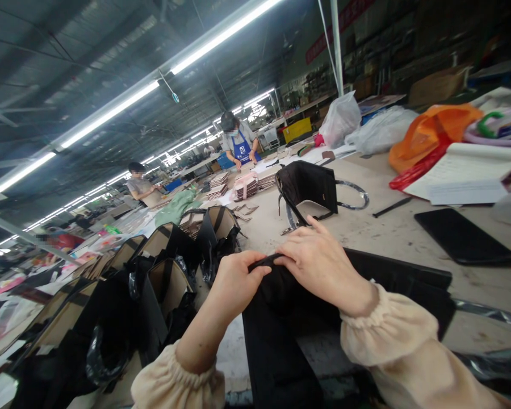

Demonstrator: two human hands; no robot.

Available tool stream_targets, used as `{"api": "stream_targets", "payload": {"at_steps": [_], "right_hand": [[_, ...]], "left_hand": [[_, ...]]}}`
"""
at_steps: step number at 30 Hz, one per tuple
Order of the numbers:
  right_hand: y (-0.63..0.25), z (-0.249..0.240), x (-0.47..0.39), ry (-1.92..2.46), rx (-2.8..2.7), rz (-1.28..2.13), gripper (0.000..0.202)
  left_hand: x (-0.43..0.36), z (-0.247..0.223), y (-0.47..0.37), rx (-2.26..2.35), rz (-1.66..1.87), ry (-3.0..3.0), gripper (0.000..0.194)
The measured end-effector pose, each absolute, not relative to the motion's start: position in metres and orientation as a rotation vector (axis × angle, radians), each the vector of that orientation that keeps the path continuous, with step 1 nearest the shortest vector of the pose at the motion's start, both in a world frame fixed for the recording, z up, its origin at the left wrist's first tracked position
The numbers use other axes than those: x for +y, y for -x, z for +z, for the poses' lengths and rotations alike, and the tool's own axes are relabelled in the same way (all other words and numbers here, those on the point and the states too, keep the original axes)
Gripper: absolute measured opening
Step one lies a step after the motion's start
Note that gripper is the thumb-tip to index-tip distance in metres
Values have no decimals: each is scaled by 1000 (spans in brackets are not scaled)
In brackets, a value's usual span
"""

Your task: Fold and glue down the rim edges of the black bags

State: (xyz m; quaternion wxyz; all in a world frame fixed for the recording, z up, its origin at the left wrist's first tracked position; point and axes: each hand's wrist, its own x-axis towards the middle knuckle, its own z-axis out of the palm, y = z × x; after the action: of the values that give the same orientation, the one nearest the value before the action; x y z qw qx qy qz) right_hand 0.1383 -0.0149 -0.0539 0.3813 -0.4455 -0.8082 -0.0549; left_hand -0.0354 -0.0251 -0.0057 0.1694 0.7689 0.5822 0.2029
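My left hand (239, 279) pinches the top edge of a black bag (276, 341) between thumb and fingers. Close beside it on the same edge, my right hand (313, 260) is also closed on the black material. The bag hangs down toward me over the table's near side, and its dark body spreads to the right under my right forearm. A handle wrapped in clear plastic (494, 315) lies at the right. Just beyond my hands stands another black bag (309, 190) with a plastic-wrapped handle.
Several black bags with tan insides (166, 284) crowd the left. At right lie a black phone (466, 236), a black pen (392, 207), an open notebook (464, 170) and an orange plastic bag (434, 133). Stacked pieces (244, 186) sit farther back, near a person in a blue apron (241, 149).
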Motion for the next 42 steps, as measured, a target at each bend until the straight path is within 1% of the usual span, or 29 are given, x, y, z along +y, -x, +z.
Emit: {"api": "stream_targets", "payload": {"at_steps": [4,18,26,32,36,38,42], "right_hand": [[-138,-53,-16,1148,-2066,-141,12],[-137,-53,-18,1162,-2099,-131,15],[-137,-52,-18,1162,-2081,-113,14],[-134,-52,-19,1169,-2072,-122,16],[-134,-51,-20,1176,-2063,-127,16],[-136,-51,-19,1176,-2054,-140,16],[-139,-52,-18,1167,-2043,-170,16]], "left_hand": [[-24,-8,38,1639,547,-2179,16],[-20,-15,41,1617,648,-2051,16],[-22,-11,44,1495,607,-2032,22],[-19,-11,41,1571,634,-2125,19],[-18,-9,45,1504,576,-2021,20],[-18,-8,51,1370,532,-1881,27],[-19,-6,59,1224,552,-1648,57]]}}
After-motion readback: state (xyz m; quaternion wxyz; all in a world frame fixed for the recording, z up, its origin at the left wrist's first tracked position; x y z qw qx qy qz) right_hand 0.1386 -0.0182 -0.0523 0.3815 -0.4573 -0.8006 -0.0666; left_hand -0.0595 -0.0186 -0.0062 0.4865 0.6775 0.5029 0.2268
